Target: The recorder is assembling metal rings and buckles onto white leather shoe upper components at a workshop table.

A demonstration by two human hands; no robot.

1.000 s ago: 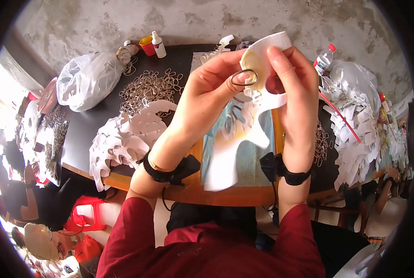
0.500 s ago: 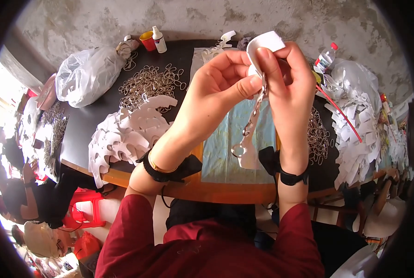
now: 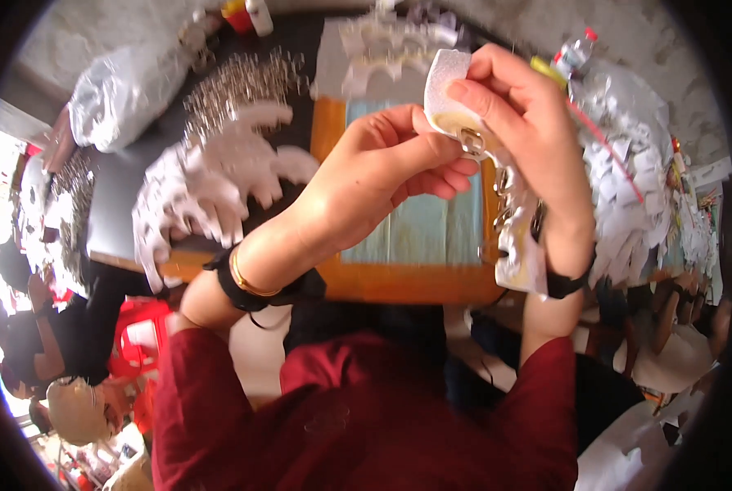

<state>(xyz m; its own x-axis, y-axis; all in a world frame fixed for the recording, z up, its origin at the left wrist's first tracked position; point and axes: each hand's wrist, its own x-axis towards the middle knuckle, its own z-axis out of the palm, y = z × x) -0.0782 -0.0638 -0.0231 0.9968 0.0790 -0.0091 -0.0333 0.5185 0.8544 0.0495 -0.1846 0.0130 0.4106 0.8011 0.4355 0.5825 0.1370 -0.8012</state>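
A white scalloped strip of foam-like material (image 3: pixel 446 88) is held up between my hands above the table. My right hand (image 3: pixel 534 123) grips its broad upper end, thumb on the front face and fingers behind. My left hand (image 3: pixel 366 168) pinches the strip's edge with thumb and forefinger, beside metal rings (image 3: pixel 471 142) attached there. The rest of the strip hangs down past my right wrist, with more metal pieces along its edge. What lies between my left fingertips is partly hidden. Under my hands a blue-green sheet (image 3: pixel 415 233) covers part of the table.
Oval metal rings (image 3: pixel 243 90) are heaped at the back left, with white scalloped strips (image 3: pixel 190 184) piled nearer me. A clear plastic bag (image 3: pixel 124 98) lies beyond them. More strips (image 3: pixel 399 53) lie at the back. At right are white pieces (image 3: pixel 628 184), a red stick (image 3: pixel 607 147) and a bottle (image 3: pixel 575 56).
The strip has turned, and its hanging end has swung right, toward my right wrist. My left hand has shifted slightly down the strip with its fingers repositioned. The view has tilted.
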